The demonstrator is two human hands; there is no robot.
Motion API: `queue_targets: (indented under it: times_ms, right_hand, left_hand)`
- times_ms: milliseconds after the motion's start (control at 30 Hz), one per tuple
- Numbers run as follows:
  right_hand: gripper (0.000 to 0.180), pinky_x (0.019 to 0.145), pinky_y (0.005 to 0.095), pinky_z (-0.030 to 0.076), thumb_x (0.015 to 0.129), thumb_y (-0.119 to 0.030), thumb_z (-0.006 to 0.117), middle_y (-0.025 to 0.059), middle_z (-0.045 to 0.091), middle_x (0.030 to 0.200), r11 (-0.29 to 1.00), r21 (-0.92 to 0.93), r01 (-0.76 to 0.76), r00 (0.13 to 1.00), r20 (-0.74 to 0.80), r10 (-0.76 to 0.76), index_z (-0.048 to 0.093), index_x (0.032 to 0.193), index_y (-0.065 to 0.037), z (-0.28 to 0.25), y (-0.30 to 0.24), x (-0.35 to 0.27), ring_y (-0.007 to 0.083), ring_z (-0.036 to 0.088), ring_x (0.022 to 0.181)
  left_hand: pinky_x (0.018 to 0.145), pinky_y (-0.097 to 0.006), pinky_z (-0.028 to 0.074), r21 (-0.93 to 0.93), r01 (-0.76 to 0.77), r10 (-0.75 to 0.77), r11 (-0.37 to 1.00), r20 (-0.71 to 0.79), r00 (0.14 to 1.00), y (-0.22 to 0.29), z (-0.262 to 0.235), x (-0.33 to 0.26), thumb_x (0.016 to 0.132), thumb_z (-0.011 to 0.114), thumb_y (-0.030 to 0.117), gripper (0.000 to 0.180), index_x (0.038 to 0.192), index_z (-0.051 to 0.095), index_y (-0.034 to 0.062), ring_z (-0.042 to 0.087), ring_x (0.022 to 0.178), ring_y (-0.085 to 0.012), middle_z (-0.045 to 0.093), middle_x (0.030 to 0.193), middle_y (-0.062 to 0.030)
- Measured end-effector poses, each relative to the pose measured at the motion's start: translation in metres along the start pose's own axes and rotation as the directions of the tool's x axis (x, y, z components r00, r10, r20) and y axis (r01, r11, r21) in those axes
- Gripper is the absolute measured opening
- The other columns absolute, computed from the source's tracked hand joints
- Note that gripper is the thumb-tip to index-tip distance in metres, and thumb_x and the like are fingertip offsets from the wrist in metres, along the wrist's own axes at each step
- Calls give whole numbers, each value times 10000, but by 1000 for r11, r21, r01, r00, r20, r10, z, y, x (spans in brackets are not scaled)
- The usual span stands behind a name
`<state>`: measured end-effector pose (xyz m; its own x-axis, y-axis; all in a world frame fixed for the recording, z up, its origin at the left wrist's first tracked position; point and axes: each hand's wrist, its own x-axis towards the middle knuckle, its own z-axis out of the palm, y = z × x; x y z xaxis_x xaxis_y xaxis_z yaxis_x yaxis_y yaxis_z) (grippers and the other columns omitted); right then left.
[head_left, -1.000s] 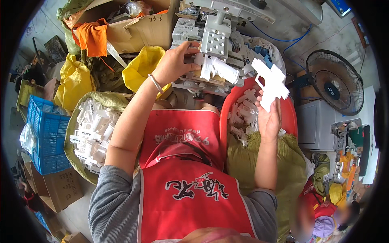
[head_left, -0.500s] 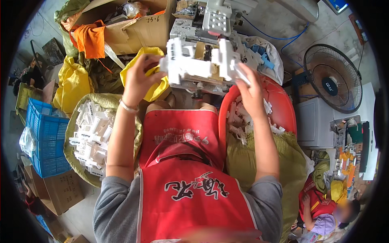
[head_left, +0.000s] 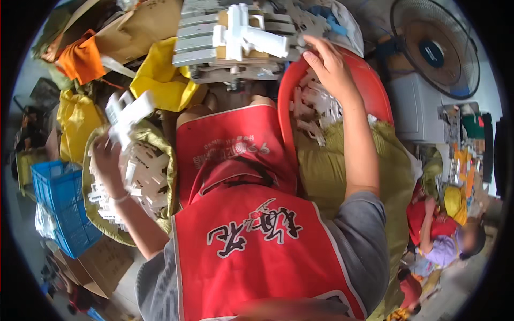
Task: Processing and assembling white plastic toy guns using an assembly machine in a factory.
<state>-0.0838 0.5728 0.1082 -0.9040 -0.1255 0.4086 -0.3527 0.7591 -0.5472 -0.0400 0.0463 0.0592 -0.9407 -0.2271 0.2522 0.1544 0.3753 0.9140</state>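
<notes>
In the head view, the person's left hand (head_left: 108, 168) is at a blurred white plastic gun-shaped piece (head_left: 127, 115) over an olive woven sack (head_left: 171, 174) — one cannot tell if it grips. The right hand (head_left: 332, 70), fingers apart, is near a similar white piece (head_left: 235, 35) on a grey slatted metal machine (head_left: 195, 38).

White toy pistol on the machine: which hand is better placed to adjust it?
Probably the right hand: it looks empty beside the toy pistol; the left hand is at the olive sack.

A black fan (head_left: 431, 53) stands near a grey cabinet (head_left: 413, 112).
</notes>
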Motion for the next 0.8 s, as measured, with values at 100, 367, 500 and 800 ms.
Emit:
queue_targets:
  times_ms: [100, 367, 500, 800]
  right_hand:
    - [294, 821, 404, 472, 894, -252, 563, 177, 613, 1088, 976, -126, -179, 982, 38, 185, 587, 1081, -27, 23, 99, -55, 357, 599, 962]
    - [366, 875, 425, 485, 847, -193, 555, 39, 495, 1306, 686, -700, -201, 746, 344, 570, 534, 1211, -153, 115, 206, -136, 282, 520, 1134]
    - [373, 952, 402, 440, 886, -164, 445, 5, 492, 1302, 598, -801, -23, 832, 317, 456, 514, 1238, -269, 151, 231, -154, 235, 471, 1185]
    - [219, 771, 393, 498, 780, -160, 651, 51, 571, 1017, 861, -494, -120, 923, 265, 281, 582, 987, -148, 77, 193, -123, 293, 557, 982]
  left_hand:
    - [779, -271, 522, 65, 111, -100, 992, -162, 982, -20, -45, -18, 820, 638, -22, 319, 1114, 516, -27, 603, 905, -175, 608, 1084, -116]
    - [906, -289, 436, 467, 237, -77, 852, -336, 939, -59, -184, -85, 871, 614, 78, 399, 1235, 487, -23, 531, 1050, -161, 561, 1177, -96]
    - [881, -287, 451, 485, 218, -75, 847, -297, 952, -34, -165, -81, 890, 591, 106, 350, 1211, 539, -26, 561, 1005, -161, 594, 1155, -103]
    - [714, -231, 515, 503, -22, 43, 864, -30, 999, -14, -13, -25, 893, 607, 158, 180, 1052, 681, 116, 643, 830, -108, 692, 1018, 7]
